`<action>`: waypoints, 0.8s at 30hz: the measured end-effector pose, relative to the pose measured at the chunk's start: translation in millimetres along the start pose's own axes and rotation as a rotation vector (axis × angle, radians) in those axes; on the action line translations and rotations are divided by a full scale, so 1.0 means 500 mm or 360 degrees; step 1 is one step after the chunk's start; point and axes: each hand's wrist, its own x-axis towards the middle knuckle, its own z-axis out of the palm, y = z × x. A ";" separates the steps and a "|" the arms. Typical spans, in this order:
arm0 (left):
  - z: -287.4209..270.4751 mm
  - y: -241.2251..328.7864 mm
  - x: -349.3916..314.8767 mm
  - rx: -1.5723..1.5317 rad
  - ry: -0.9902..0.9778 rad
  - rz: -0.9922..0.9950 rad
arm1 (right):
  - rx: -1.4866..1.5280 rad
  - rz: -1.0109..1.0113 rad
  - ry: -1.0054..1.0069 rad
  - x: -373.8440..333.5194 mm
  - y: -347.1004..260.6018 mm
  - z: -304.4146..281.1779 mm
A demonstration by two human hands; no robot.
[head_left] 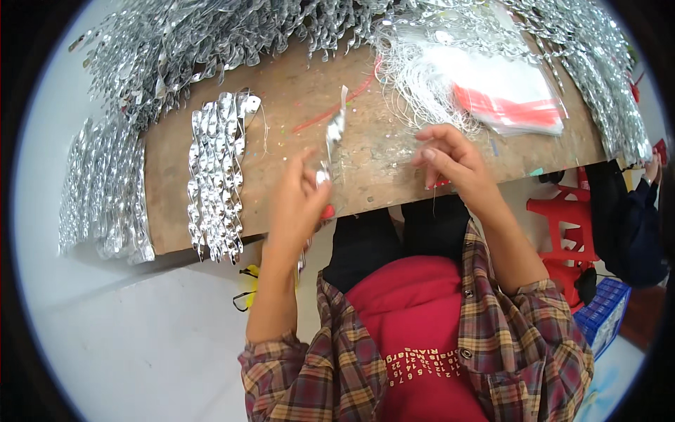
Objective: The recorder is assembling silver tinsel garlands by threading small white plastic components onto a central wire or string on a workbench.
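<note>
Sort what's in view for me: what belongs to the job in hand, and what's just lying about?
Likely in the job:
- twisted silver strip in the left hand
- laid-out silver strips
- silver heaps
- perhaps the white strings and red-banded clear bags

Probably just about:
- red stool
- blue crate

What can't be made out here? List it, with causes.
Head view:
- Left hand: motion blur hides whether it grips the silver strip.
- Right hand: anything it may pinch is too small to make out.
- Silver garlands: partly cut off by the top edge.
- Other person: partly cut off by the dark right rim.
</note>
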 end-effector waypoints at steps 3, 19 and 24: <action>0.001 0.013 -0.117 0.0047 -0.0188 0.0198 | 0.0292 0.0146 -0.0123 0.006 -0.009 0.023; 0.098 0.038 -0.085 -0.1056 -0.0602 0.0018 | -0.0642 -0.0420 -0.0331 -0.030 -0.025 -0.011; 0.096 0.043 -0.080 -0.1054 -0.0420 -0.0088 | -0.1993 -0.1158 -0.0399 -0.052 0.022 -0.048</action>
